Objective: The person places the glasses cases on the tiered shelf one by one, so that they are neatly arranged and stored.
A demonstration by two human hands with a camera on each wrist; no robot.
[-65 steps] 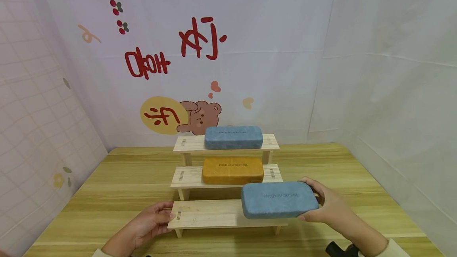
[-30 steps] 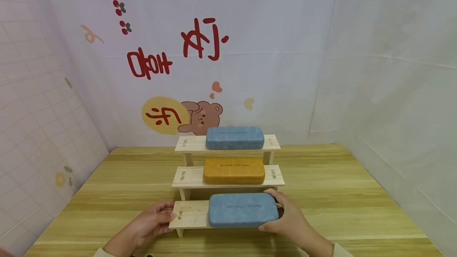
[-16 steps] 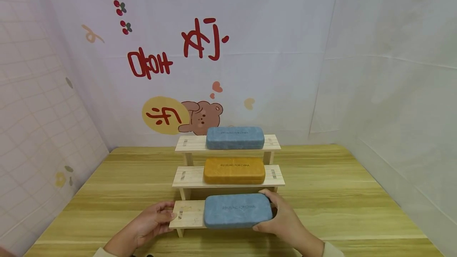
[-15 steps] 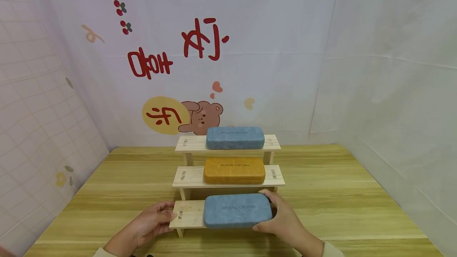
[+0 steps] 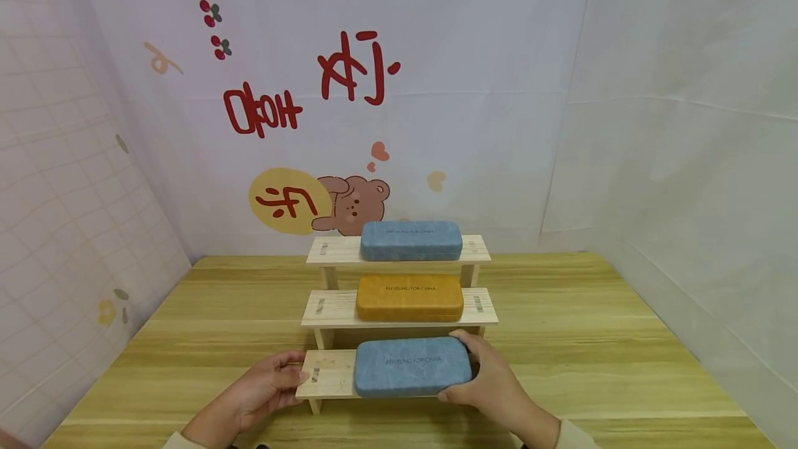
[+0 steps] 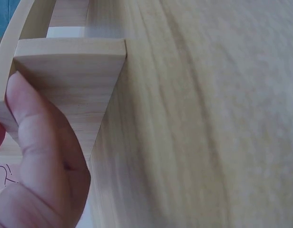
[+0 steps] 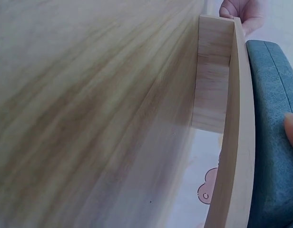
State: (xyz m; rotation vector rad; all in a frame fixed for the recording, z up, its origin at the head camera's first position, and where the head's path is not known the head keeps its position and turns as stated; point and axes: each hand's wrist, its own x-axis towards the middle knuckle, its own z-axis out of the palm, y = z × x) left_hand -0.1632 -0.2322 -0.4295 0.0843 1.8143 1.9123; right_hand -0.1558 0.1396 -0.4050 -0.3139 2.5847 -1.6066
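Observation:
A blue glasses case (image 5: 413, 367) with printed lettering lies along the lowest board (image 5: 330, 374) of a three-tier wooden stand, right of the board's left end. My right hand (image 5: 495, 390) grips its right end, thumb in front and fingers behind. In the right wrist view the case (image 7: 272, 123) sits close along the board's edge; whether it bears fully on the wood I cannot tell. My left hand (image 5: 264, 390) pinches the left end of that same board. The left wrist view shows a finger of this hand (image 6: 46, 152) under the board, beside the stand's leg (image 6: 70, 78).
On the middle board (image 5: 337, 302) lies a yellow case (image 5: 409, 298), and on the top board (image 5: 333, 249) another blue case (image 5: 411, 241). The stand rests on a wood-grain table (image 5: 561, 338). A printed white cloth (image 5: 474, 89) hangs behind, with further cloth at both sides.
My right hand has carried the blue glasses case leftward onto the lowest board, then shifted it slightly further left. My left hand has kept its hold on the board's end.

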